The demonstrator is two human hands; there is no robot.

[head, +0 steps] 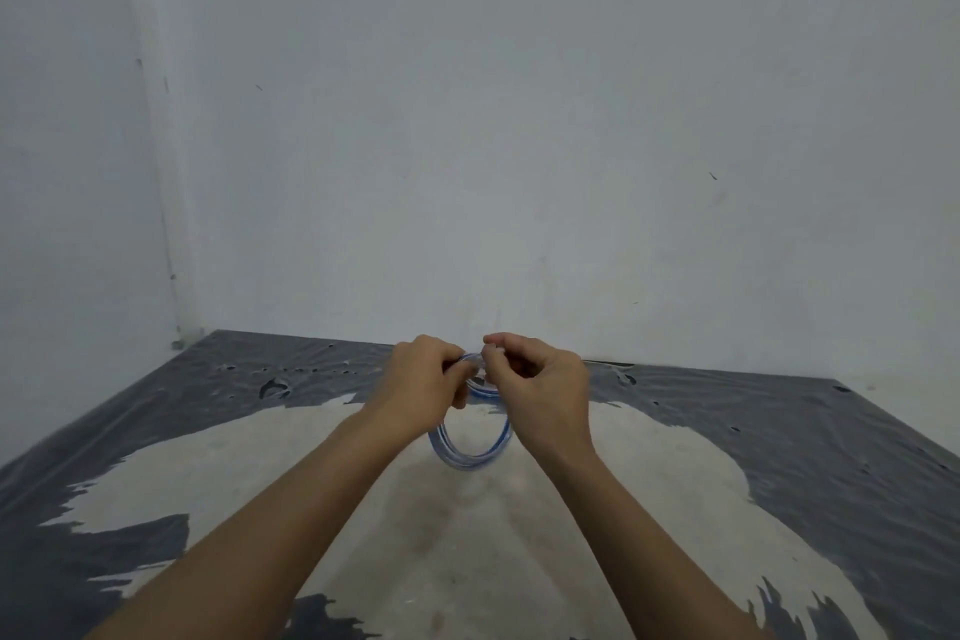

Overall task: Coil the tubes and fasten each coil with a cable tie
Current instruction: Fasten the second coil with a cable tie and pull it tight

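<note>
Coil [467, 462] top hidden, left hand [423, 372], right hand [540, 379] pinching

A desk [156, 437] covered in dark grey film [810, 437] stands against a pale, scuffed wall [519, 120]. The film is worn through across the middle, baring a wide beige patch [467, 546]; small holes [275, 387] dot its far edge, near the corner at left.

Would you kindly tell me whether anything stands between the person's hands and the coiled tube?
Nothing visible does. The left hand and the right hand both grip the top of the coiled tube, and its loop hangs free between the wrists.
</note>
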